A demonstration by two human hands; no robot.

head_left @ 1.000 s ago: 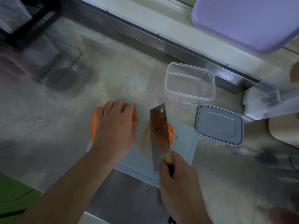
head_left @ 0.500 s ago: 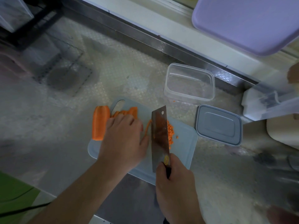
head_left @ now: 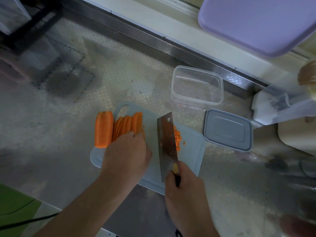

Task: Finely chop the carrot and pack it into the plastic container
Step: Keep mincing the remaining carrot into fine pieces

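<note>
Head view: left hand (head_left: 125,151) is pinching carrot strips (head_left: 126,124); right hand (head_left: 185,189) is gripping the cleaver (head_left: 166,144) beside the chopped carrot (head_left: 177,140).

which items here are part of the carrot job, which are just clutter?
In the job: carrot half, carrot slices, chopped carrot, cleaver in the right hand, left hand on the slices, cutting board, clear container, grey lid.

Lying about: purple tray, white box, green item.
</note>
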